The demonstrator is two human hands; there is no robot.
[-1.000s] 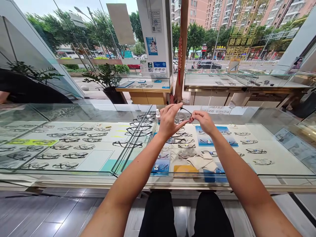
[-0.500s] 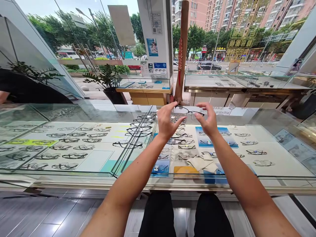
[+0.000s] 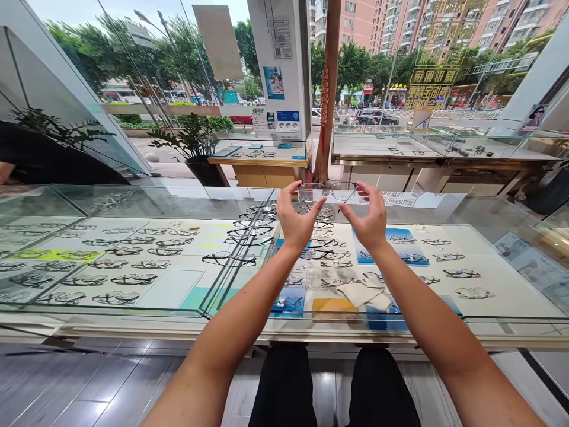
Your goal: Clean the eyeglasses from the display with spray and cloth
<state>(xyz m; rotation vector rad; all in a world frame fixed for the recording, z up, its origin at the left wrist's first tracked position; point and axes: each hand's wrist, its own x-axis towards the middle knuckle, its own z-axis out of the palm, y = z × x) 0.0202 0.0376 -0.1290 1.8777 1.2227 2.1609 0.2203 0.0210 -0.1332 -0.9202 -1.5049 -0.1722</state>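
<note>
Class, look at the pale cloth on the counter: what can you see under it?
A blue sheet shows past the lower edge of the pale cloth; whatever the cloth covers is hidden.

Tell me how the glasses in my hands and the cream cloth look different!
The glasses are up in the air, between your left hand and right hand; the cream cloth lies on the glass counter.
The glasses have a thin frame and see-through lenses, but the cloth hides what's under it.
The glasses have rounded lenses, while the cloth is rumpled.
</note>
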